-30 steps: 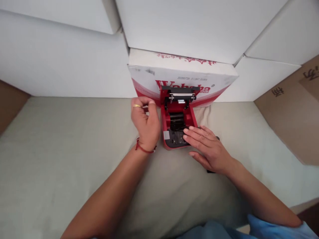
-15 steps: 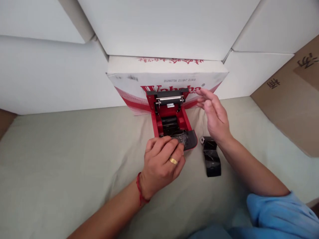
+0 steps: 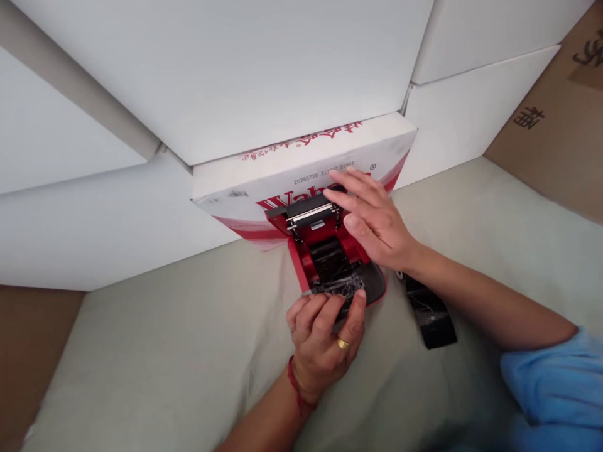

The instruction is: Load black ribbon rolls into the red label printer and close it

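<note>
A small red and black label printer [image 3: 296,265] stands on the cloth with its lid [image 3: 308,204] raised. Black glossy film [image 3: 328,256] lies inside it and runs forward over the front edge. My left hand [image 3: 325,336], with a gold ring and a red wrist string, is closed at that edge, fingers pressed on the film's end; part of the grip is hidden. My right hand [image 3: 384,229] is open, fingers stretched across the right side of the lid; firm contact cannot be made out. Beneath my right forearm, a loose black roll [image 3: 431,317] lies partly unrolled.
A printed white and red carton [image 3: 226,216] stands right behind the printer. White boxes [image 3: 264,75] are stacked above and beside it. Brown cardboard boxes [image 3: 541,132] stand at the right and far left [image 3: 38,351]. Pale green cloth [image 3: 179,351] covers the surface.
My right hand has moved left from beside the printer to its raised lid. My left hand stays at the front edge, its thumb now showing on the film. The view has tilted.
</note>
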Demonstrator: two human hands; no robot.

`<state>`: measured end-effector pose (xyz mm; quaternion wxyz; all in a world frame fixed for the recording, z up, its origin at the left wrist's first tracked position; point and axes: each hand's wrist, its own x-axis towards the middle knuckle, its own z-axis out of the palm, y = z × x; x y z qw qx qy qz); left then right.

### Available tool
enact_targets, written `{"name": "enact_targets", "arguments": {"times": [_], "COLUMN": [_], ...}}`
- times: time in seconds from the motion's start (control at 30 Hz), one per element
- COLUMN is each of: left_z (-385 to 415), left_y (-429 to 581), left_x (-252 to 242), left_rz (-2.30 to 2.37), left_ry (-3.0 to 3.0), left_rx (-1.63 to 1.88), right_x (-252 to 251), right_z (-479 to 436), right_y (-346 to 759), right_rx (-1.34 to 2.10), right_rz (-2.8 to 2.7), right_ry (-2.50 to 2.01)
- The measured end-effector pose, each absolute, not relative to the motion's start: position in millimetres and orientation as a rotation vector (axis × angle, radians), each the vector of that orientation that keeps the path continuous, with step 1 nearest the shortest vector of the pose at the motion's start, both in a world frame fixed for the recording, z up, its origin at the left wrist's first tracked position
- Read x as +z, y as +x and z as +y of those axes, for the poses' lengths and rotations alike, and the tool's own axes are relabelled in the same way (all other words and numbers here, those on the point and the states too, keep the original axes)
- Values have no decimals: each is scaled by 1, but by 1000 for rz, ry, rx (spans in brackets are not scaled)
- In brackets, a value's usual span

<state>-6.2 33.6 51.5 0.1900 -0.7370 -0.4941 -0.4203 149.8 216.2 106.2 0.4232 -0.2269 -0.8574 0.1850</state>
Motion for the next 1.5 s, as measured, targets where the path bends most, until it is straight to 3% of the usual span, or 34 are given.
{"name": "enact_targets", "arguments": {"times": [0.4, 0.73, 1.17, 1.33, 1.5], "left_z": [35, 36, 32, 34, 54], "left_y": [-11, -7, -5, -25, -64], "left_x": [48, 47, 48, 58, 60], "left_rz": [-1342, -1373, -1397, -1372, -1860], "left_ry": [-2099, -2038, -2039, -2085, -1909], "left_rx": [-1167, -1198, -1178, -1472, -1854], "right_x": [118, 131, 97, 85, 78], "right_z": [224, 192, 154, 155, 158], "right_y": [143, 167, 190, 182, 176], "right_rx": [439, 705, 449, 430, 423], "right_rz": [-2171, -2167, -2303, -2188, -2072], "right_ry": [-608, -568, -532, -534, -448]}}
